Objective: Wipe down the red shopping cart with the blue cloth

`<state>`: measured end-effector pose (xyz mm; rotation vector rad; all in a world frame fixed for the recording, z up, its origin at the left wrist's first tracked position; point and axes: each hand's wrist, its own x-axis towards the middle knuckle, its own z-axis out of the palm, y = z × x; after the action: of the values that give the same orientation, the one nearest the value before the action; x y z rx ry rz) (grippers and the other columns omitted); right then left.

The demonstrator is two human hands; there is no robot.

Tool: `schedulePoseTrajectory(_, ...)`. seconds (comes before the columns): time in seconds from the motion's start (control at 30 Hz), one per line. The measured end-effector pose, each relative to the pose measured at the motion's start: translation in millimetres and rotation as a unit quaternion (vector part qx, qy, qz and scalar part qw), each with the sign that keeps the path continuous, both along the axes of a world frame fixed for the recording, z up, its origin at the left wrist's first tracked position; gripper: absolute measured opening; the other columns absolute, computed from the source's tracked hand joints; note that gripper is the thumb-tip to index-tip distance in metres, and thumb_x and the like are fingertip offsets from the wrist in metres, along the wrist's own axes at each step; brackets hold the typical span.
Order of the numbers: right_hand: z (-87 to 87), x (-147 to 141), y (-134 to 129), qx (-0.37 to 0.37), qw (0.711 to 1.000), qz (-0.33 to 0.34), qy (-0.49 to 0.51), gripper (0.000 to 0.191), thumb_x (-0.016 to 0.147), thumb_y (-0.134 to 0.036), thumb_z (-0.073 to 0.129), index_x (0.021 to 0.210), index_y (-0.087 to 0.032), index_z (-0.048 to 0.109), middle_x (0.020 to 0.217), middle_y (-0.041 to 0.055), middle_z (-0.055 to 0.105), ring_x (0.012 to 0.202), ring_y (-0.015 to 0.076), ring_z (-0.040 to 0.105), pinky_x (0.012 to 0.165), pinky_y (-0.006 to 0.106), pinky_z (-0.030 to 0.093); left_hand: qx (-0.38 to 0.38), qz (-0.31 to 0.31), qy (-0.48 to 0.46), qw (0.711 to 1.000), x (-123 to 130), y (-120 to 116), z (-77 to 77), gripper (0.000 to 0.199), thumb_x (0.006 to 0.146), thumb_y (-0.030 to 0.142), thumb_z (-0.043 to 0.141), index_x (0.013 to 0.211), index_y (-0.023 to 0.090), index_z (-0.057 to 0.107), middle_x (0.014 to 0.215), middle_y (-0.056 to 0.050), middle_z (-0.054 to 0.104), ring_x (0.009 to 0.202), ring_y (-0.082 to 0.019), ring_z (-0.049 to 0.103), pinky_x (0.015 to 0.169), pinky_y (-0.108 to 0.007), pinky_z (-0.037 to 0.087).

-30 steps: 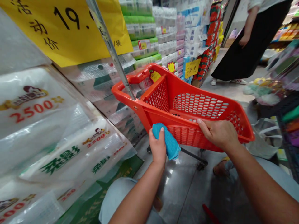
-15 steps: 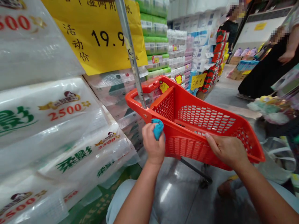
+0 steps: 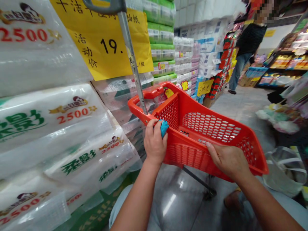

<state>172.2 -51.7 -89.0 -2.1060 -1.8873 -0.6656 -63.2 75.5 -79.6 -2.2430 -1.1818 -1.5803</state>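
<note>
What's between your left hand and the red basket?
A blue cloth lies between the left hand and the red basket, as the head view shows.

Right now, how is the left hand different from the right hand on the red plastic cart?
The left hand holds a blue cloth against the red plastic cart, while the right hand holds no cloth. The left hand is near the cart's handle end, while the right hand grips the rim nearer the opposite end. Both hands are bare and on the cart's near side.
</note>
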Motion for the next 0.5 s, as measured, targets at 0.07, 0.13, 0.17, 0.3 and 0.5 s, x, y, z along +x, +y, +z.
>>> schedulePoseTrajectory(0.07,2.4,-2.5,-0.4,-0.001,1.000,0.009,0.009,0.067,0.104,-0.048,0.025,0.074,-0.017,0.075,0.059,0.0095,0.069,0.047,0.0155,0.055,0.052,0.030,0.016,-0.003,-0.017,0.014,1.000,0.8,-3.0,4.8,0.041,0.087,0.017,0.061,0.129,0.018,0.056,0.125,-0.012,0.059,0.118,-0.025,0.059,0.104,-0.040,0.050)
schedulePoseTrajectory(0.13,4.9,-5.0,-1.2,-0.007,1.000,0.014,0.021,0.066,0.104,-0.048,0.025,0.074,-0.017,0.074,0.060,0.0096,0.069,0.049,0.0160,0.057,0.053,0.030,0.016,-0.015,-0.066,0.041,0.997,14.8,-18.5,-2.1,0.040,0.089,0.019,0.059,0.129,0.019,0.055,0.122,-0.012,0.061,0.116,-0.024,0.060,0.102,-0.039,0.052)
schedulePoseTrajectory(0.17,5.8,-6.0,-1.7,-0.012,0.999,0.014,0.026,0.065,0.104,-0.048,0.025,0.075,-0.017,0.074,0.061,0.0096,0.070,0.049,0.0163,0.057,0.053,0.030,0.016,-0.025,-0.098,0.056,0.993,25.5,-30.0,-8.9,0.040,0.091,0.020,0.057,0.130,0.020,0.054,0.122,-0.012,0.062,0.114,-0.024,0.061,0.100,-0.039,0.053)
schedulePoseTrajectory(0.3,6.6,-6.7,-3.7,-0.025,0.999,0.022,0.042,0.062,0.104,-0.044,0.024,0.079,-0.015,0.073,0.066,0.0100,0.071,0.052,0.0161,0.060,0.053,0.031,0.018,-0.042,-0.201,0.090,0.975,62.5,-70.4,-36.5,0.039,0.095,0.025,0.052,0.133,0.020,0.052,0.120,-0.013,0.065,0.111,-0.023,0.062,0.096,-0.037,0.056)
schedulePoseTrajectory(0.5,2.8,5.6,-6.6,-0.016,0.999,0.030,0.041,0.061,0.105,-0.043,0.024,0.079,-0.016,0.072,0.064,0.0087,0.070,0.053,0.0162,0.060,0.054,0.030,0.015,0.007,-0.020,-0.016,1.000,19.7,-25.9,-19.4,0.035,0.088,0.013,0.056,0.122,0.020,0.059,0.124,-0.012,0.059,0.116,-0.023,0.058,0.101,-0.039,0.051)
